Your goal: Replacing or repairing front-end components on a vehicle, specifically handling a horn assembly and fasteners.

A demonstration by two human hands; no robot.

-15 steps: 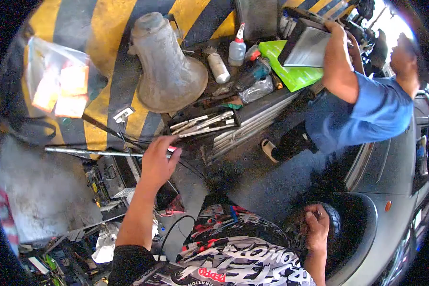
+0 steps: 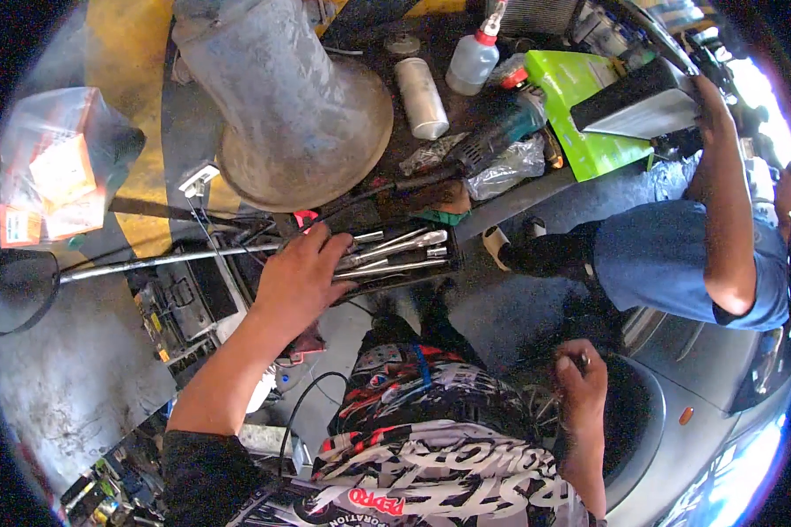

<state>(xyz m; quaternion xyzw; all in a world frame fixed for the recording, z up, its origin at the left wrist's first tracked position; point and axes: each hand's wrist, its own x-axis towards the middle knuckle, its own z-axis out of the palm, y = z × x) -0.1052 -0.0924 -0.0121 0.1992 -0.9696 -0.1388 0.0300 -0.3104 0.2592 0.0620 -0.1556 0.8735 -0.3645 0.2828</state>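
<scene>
My left hand is at the left end of a narrow dark tray. Its fingers are spread, the thumb apart from the index finger, close to several long chrome hand tools lying in the tray. A small red piece shows just past the fingertips; whether they touch it I cannot tell. Over on the right, my right hand is held closed in front of a car wheel. A small dark end pokes out at the top of that fist, and the rest is hidden.
A large grey bell-shaped metal part stands behind the tray. Near it are a spray can, a squeeze bottle and a teal power tool. A co-worker in blue holds a dark box-like part over a green panel.
My left hand has reached further to the tray's left end, its fingers now beside the tools. The view has shifted, and the co-worker has moved. My right hand stays closed.
</scene>
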